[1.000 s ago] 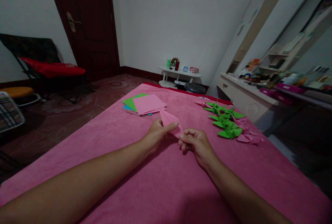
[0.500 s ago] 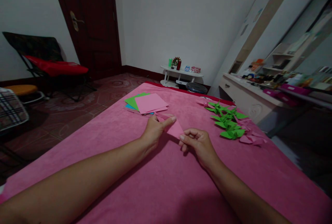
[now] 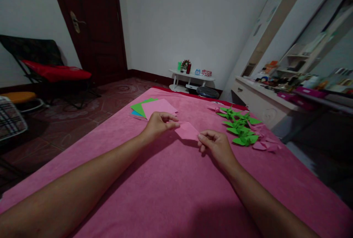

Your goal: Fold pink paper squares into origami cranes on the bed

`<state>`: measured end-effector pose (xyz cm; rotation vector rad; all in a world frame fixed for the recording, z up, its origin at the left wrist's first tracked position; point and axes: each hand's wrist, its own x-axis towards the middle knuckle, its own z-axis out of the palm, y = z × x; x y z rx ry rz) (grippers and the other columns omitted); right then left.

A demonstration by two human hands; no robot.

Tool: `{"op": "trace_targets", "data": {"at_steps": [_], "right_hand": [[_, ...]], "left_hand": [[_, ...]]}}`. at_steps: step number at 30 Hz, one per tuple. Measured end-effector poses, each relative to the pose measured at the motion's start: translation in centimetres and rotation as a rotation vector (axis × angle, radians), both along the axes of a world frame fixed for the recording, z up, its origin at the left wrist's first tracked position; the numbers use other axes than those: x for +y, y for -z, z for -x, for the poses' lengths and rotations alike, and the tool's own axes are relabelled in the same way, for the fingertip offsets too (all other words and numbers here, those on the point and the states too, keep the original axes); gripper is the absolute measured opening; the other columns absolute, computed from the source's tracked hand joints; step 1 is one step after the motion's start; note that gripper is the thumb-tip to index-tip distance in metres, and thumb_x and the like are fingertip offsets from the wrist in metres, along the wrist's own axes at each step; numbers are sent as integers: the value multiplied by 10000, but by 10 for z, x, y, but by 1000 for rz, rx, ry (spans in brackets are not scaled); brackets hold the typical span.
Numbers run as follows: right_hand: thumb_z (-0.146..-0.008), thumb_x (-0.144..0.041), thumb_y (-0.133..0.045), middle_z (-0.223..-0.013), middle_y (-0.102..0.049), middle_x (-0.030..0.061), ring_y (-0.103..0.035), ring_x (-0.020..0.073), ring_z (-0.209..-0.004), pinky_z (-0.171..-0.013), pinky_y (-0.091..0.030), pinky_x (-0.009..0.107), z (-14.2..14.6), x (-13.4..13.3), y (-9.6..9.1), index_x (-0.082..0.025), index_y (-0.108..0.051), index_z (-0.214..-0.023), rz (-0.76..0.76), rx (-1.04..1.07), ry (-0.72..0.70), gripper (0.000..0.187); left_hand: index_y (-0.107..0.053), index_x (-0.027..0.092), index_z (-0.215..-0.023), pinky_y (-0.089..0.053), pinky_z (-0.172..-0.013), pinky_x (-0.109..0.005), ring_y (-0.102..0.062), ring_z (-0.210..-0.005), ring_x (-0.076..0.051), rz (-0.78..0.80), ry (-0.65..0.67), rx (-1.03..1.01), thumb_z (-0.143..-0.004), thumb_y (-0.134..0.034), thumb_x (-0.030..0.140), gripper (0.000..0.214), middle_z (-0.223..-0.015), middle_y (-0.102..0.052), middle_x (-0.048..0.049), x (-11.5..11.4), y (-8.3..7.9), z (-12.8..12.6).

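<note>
Pinching a part-folded pink paper (image 3: 188,132) mid-frame are the left hand (image 3: 156,125) and right hand (image 3: 217,145); folded figures (image 3: 245,139) lie right of centre, flat sheets (image 3: 160,107) unfolded left of centre.

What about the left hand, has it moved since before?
Yes: the left hand moved forward, closer to the paper stack, now hiding part of its near edge.

folded paper (image 3: 187,131): pink | cloth (image 3: 165,197): pink | paper figures (image 3: 245,140): green, pink | sheets (image 3: 161,106): pink, green, blue
</note>
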<state>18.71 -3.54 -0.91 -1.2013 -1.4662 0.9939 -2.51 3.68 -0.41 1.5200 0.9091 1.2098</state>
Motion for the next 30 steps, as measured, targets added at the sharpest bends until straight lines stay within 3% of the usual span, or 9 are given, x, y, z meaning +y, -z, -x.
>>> {"op": "trace_targets", "data": {"at_steps": [8, 11, 14, 17, 21, 26, 30], "right_hand": [[-735, -288, -622, -591, -655, 28, -611, 155, -505, -505, -517, 274, -15, 13, 7, -140, -675, -772, -49, -86, 76, 161], [-738, -167, -582, -692, -695, 45, -648, 182, -638, -608, -518, 297, -24, 15, 10, -173, -709, -770, -284, -353, 130, 132], [-728, -42, -515, -832, -708, 50, -648, 189, -789, -718, -501, 308, -31, 15, 13, -207, -724, -794, -545, -621, 101, 274], [-717, -4, -513, -901, -704, 55, -636, 187, -843, -761, -489, 310, -34, 15, 17, -223, -725, -830, -641, -783, 39, 326], [-741, -14, -528, -908, -697, 49, -623, 177, -848, -756, -474, 294, -32, 15, 20, -228, -720, -834, -637, -896, -5, 303], [-706, 19, -508, -892, -684, 28, -599, 167, -878, -753, -446, 272, -31, 15, 21, -231, -712, -782, -547, -1028, -58, 331], [-645, 19, -506, -883, -662, 20, -577, 168, -894, -752, -431, 262, -25, 10, 17, -216, -685, -764, -475, -1048, 2, 319]], "left_hand": [[-704, 106, -713, -419, -508, -206, -573, -521, -113, -85, 105, 150, -604, -710, 208, 150, -609, -671, -42, 7, 8, 2], [-705, 128, -678, -458, -571, -226, -614, -601, -140, -257, 145, 236, -655, -642, 160, 74, -665, -691, -61, 7, 10, 6], [-715, 159, -700, -481, -673, -256, -640, -710, -160, -491, 195, 391, -708, -563, 107, 161, -755, -708, -69, 9, 17, 11], [-720, 186, -747, -473, -726, -263, -641, -755, -157, -614, 254, 570, -724, -535, 71, 219, -806, -712, -53, 12, 26, 14], [-718, 189, -764, -462, -722, -247, -640, -769, -155, -662, 263, 713, -722, -528, 49, 239, -812, -709, -47, 11, 31, 14], [-715, 192, -779, -444, -740, -240, -625, -812, -160, -727, 261, 817, -680, -505, 31, 283, -882, -698, -40, 1, 23, 12], [-711, 187, -776, -433, -733, -247, -611, -795, -166, -711, 237, 833, -707, -544, 122, 192, -871, -689, -46, -4, 19, 10]]}}
